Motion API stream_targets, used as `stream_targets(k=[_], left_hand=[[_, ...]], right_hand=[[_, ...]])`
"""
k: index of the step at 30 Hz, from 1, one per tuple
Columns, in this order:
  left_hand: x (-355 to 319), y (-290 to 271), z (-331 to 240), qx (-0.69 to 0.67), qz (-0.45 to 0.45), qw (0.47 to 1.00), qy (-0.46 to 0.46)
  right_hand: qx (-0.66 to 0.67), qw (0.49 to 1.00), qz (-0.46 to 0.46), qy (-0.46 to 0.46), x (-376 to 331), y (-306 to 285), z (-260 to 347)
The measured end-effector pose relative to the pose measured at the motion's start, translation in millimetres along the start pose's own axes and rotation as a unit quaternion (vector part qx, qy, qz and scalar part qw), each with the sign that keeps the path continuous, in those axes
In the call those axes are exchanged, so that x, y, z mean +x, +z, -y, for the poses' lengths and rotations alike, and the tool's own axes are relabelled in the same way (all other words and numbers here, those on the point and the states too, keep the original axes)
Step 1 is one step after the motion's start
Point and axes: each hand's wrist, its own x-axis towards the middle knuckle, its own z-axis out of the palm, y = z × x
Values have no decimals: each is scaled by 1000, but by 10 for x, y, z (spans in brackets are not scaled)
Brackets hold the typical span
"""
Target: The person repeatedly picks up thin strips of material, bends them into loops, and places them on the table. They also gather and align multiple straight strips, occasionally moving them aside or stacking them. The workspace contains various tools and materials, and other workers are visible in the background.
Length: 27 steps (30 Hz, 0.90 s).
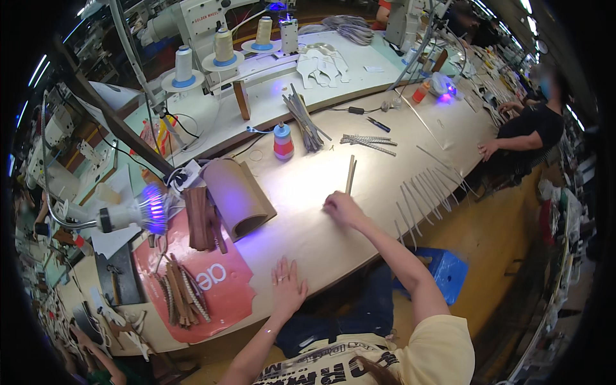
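My right hand (344,209) is on the tan tabletop (301,221) with its fingers bent down and drawn together. Just beyond it lies a narrow brown-grey strip (350,174), its near end close to my knuckles. Whatever is between those fingertips is hidden. My left hand (289,286) rests near the front edge of the table, fingers stretched and spread, holding nothing. Farther back are a bundle of long grey strips (303,117) and some short patterned strips (369,141). Several thin pale strips (423,197) lie in a row along the edge at the right.
A red-and-blue bottle (282,142), dark snips (378,124) and a curved brown block (239,196) stand or lie around the work area. Brown strips (200,221) and braided strips (181,295) rest by a red sheet (231,298). A lamp (151,208) glows left; a co-worker (532,138) sits right.
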Motion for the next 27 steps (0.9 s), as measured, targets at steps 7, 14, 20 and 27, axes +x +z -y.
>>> stream_targets(k=[7, 14, 20, 27], left_hand=[[8, -18, -76, 15, 12, 999, -40], [-3, -29, -105, 25, 2, 999, -42], [9, -25, -84, 16, -33, 999, -36], [-71, 119, -25, -5, -116, 993, -23]], right_hand=[[-194, 928, -285, 140, 656, -1817, -1760], [-336, 916, -198, 94, 1006, -1719, -1877], [-200, 977, -51, 54, 1342, -1249, -1626], [-106, 989, -103, -8, 1310, -1219, -1587]])
